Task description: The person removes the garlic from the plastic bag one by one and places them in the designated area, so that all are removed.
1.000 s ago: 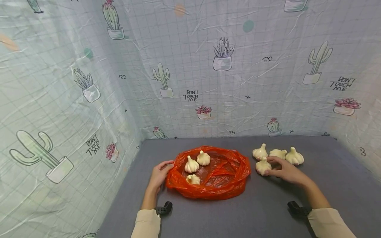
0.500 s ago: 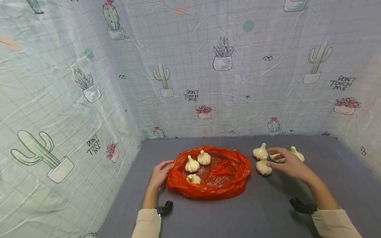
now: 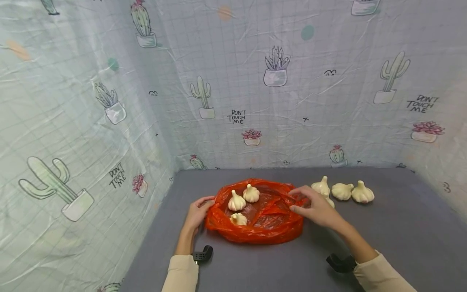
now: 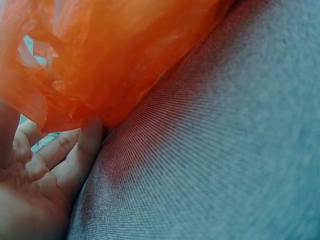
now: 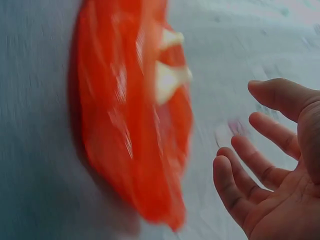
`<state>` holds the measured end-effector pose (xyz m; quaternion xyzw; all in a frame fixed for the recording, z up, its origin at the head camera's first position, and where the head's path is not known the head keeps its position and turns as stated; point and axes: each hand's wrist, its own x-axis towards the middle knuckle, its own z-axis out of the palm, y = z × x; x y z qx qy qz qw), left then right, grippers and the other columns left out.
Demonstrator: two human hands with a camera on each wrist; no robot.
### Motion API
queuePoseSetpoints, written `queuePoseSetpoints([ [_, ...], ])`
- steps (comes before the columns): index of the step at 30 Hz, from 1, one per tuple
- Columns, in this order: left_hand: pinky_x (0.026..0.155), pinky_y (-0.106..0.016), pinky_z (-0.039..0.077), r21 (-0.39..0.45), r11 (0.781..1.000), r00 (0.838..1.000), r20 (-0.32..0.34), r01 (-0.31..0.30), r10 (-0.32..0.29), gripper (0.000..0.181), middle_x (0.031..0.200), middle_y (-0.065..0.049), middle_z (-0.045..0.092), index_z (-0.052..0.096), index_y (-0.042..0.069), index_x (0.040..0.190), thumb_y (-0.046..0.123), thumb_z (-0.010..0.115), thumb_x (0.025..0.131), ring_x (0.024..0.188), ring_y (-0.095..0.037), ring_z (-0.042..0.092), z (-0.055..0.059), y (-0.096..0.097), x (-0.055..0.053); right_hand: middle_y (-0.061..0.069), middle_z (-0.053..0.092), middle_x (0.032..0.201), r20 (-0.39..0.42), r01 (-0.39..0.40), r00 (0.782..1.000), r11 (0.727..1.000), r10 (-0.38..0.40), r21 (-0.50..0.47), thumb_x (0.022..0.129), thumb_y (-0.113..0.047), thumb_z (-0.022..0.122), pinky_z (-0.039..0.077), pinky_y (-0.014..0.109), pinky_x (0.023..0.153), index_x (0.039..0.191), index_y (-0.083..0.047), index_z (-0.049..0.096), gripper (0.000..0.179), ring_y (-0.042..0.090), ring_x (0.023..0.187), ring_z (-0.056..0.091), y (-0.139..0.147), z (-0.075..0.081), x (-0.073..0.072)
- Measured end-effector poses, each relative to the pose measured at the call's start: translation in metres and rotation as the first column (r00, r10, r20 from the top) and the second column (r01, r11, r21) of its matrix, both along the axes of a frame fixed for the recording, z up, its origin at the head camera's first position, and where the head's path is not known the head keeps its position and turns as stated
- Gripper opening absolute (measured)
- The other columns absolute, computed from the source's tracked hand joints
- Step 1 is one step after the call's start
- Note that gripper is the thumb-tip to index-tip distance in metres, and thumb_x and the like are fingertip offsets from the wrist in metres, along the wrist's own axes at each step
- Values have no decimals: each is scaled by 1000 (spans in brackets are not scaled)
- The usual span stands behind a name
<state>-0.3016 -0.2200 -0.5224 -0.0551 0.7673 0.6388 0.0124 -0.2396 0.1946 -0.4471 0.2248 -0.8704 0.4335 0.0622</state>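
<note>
Across the upper left, a thin, shiny orange plastic bag (image 4: 115,55), creased and partly see-through, with its long lower edge lying against the table. Near its left side, a ragged gap with pale blue beyond. In the lower left corner, a left hand (image 4: 42,182), palm toward the camera, fingers (image 4: 67,145) bent up to the bag, with one fingertip touching the orange film. At the far left border, another digit, cut off by the edge. Between fingers, slivers of a pale, patterned background. Filling the right and bottom, a grey table (image 4: 215,155), finely ribbed, reddish beside the bag, blurrier toward the right.
</note>
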Motion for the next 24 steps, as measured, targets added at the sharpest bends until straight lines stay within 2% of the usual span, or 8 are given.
queuePoseSetpoints([
  [5,77,-29,55,11,1000,1000,0,-5,5,29,110,-6,74,74,14,122,28,69,98,89,-15,68,1,0,0,4,67,120,22,-67,998,997,67,27,91,-25,78,55,43,87,123,-18,67,35,31,106,63,-35,-6,-4],
  [10,77,-30,56,14,1000,1000,6,-7,7,28,108,-5,75,74,15,121,28,70,97,88,-16,68,1,0,0,9,67,123,90,-147,985,989,145,13,92,-26,77,54,32,81,123,-15,66,35,27,101,63,-65,-11,-9],
  [16,77,-29,56,6,1000,1000,3,-2,2,30,109,-5,75,74,14,122,30,70,97,89,-15,69,-1,0,-1,11,69,116,115,-217,969,976,217,-7,91,-25,78,54,30,79,124,-11,66,37,20,97,65,-93,-19,-18],
  [18,78,-29,55,8,1000,1000,2,-2,2,30,109,-5,75,74,14,122,30,70,97,89,-15,69,0,0,-1,12,70,113,123,-241,963,970,241,-15,91,-23,78,54,30,79,124,-10,66,37,21,97,67,-101,-22,-21],
  [24,78,-29,55,10,1000,1000,3,-8,8,28,109,-5,75,74,15,121,28,70,98,89,-15,68,1,0,0,15,71,117,180,-303,935,952,305,-43,92,-17,77,56,35,88,128,-5,62,41,29,107,68,-121,-29,-30],
])
